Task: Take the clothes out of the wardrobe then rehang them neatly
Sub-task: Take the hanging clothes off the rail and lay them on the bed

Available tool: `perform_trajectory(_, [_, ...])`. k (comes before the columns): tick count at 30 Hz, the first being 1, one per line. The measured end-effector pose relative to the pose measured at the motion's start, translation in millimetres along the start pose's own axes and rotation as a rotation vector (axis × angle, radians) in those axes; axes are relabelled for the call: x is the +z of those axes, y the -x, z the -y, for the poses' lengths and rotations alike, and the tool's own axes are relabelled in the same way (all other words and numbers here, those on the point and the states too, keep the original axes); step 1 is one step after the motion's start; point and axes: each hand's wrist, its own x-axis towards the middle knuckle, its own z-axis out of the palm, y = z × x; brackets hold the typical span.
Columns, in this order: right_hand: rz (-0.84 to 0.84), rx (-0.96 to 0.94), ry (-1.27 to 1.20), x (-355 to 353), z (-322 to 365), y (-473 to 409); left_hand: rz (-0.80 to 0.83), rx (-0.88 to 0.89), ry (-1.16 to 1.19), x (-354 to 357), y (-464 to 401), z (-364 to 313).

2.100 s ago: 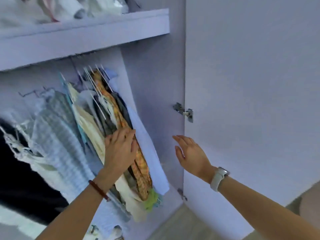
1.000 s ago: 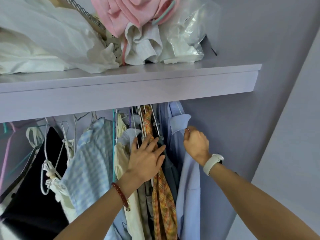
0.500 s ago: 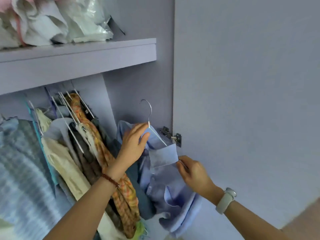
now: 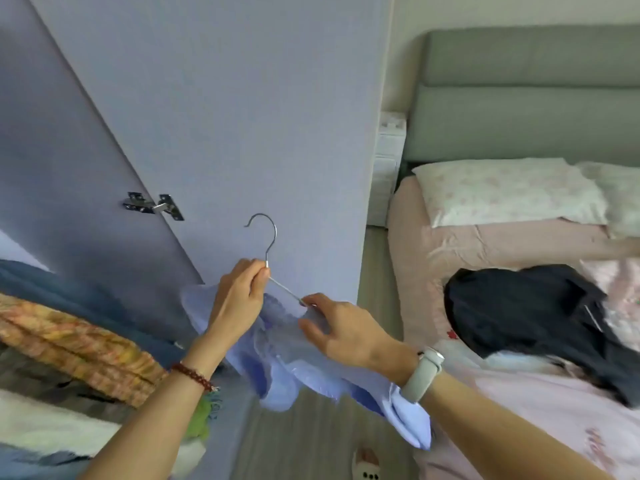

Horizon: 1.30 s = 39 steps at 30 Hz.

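Pinched between the left hand's point(image 4: 239, 299) thumb and fingers is the neck of a wire hanger point(image 4: 268, 251), just under its hook, which stands clear above the knuckles. Right hand point(image 4: 341, 329) pinches the hanger's sloping arm lower down, its other fingers loosely spread over a pale blue shirt point(image 4: 284, 368) that hangs from the hanger in front of the wardrobe door point(image 4: 225, 116). Most of the hanger is hidden under the cloth and the hands, and the shirt is blurred, so its folds are hard to read. One beaded bracelet point(image 4: 194, 375) circles the left wrist, one pale watch point(image 4: 424, 374) the right. At lower left, other clothes point(image 4: 79, 348) are cut off by the frame; an orange plaid one and a dark blue one can be told apart, the rest not. Further off stands one hinge point(image 4: 154, 205) on the door. To the right a bed point(image 4: 433, 251) carries one dark garment point(image 4: 526, 313) and two pillows point(image 4: 505, 192).
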Motion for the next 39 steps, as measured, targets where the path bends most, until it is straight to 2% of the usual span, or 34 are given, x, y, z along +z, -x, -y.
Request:
perform_trajectory(6, [-0.19, 0.396, -0.171, 2, -43, 69, 0.258, 0.136, 0.056, 80, 9, -54])
perform_trajectory(12, [-0.441, 0.656, -0.166, -35, -115, 175, 0.474, 0.275, 0.173, 179, 29, -163])
perform_trajectory(19, [-0.825, 0.908, -0.029, -106, -190, 309, 0.54, 0.536, 0.262, 277, 74, -334])
perform_trajectory(24, [-1.018, 1.029, 0.066, -144, -246, 386, 0.525, 0.771, 0.316, 337, 106, -430])
perform_trajectory(26, [-1.077, 1.099, 0.05, -151, -271, 412, 0.552, 0.806, 0.28, 365, 122, -448])
perform_trajectory(30, [-1.159, 1.236, 0.014, -156, -318, 467, 0.774, 0.74, 0.097, 420, 155, -448])
perform_trajectory(35, [-1.318, 1.33, 0.048, -159, -378, 519, 0.957, 0.708, -0.15, 479, 183, -436])
perform_trajectory(37, [-1.307, 1.4, 0.068, -156, -412, 536, 1.02, 0.711, -0.244, 508, 194, -430])
perform_trajectory(39, [-1.216, 1.512, 0.051, -143, -448, 553, 1.098, 0.715, -0.322, 536, 209, -420])
